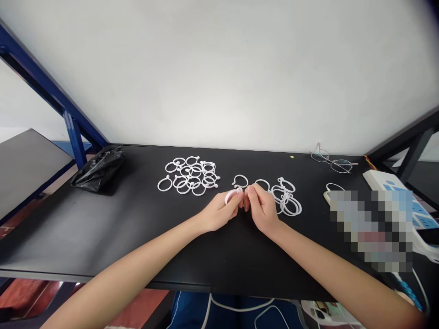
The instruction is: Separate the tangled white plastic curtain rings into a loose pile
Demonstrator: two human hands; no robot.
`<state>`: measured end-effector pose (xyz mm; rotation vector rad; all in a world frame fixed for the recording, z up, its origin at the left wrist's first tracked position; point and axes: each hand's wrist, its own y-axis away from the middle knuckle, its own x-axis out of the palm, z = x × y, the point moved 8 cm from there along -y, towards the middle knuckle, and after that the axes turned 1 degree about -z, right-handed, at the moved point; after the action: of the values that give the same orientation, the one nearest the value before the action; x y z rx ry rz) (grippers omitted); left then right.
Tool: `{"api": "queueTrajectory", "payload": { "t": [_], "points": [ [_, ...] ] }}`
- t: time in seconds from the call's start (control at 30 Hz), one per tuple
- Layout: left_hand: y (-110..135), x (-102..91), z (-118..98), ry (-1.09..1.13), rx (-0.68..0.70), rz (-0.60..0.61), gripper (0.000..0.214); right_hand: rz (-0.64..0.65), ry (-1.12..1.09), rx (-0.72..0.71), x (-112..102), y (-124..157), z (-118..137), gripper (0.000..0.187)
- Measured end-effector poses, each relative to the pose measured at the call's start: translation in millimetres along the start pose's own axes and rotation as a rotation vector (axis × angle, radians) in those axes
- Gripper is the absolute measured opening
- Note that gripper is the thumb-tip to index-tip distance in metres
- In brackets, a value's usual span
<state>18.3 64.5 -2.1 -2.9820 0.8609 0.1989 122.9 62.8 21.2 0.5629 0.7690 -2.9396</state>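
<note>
A white curtain ring (227, 196) is pinched between the thumb and fingers of my left hand (218, 212). My right hand (265, 211) is closed with thumb and fingertips together, right beside the left fingertips; whatever is in it is hidden. Just beyond my hands lie a single curtain ring (241, 176) and another one (262, 180), partly behind the right hand. To the right, a small overlapping group of curtain rings (292, 214) rests on the black table (137, 228). A larger spread of curtain rings (165, 190) with small eyelets lies to the left.
A crumpled black plastic bag (99, 171) sits at the left by a blue metal post (74, 139). Eyeglasses (341, 166) lie at the back right. A blurred-out object (372, 233), a white power strip (387, 178) and cables are at the right. A white wall stands behind.
</note>
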Motion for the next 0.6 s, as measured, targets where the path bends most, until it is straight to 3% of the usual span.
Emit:
{"api": "queueTrajectory", "payload": {
  "t": [0.17, 0.3, 0.43, 0.6],
  "points": [
    [-5, -5.7, 5, 0.041, -0.010, -0.012, 0.043, -0.063, 0.060, -0.046, -6, 0, 2, 0.033],
    [-9, -11.5, 14, 0.202, -0.073, -0.076, 0.036, -0.126, 0.046, -0.059, -8, 1, -1, 0.007],
    [-11, -24.4, 16, 0.312, -0.073, -0.201, 0.029, -0.157, 0.050, -0.055, -8, 0, -3, 0.013],
    [-8, -37.8, 20, 0.801, -0.124, -0.331, 0.017, -0.145, 0.056, -0.052, -7, 0, -3, 0.011]
  ]
}}
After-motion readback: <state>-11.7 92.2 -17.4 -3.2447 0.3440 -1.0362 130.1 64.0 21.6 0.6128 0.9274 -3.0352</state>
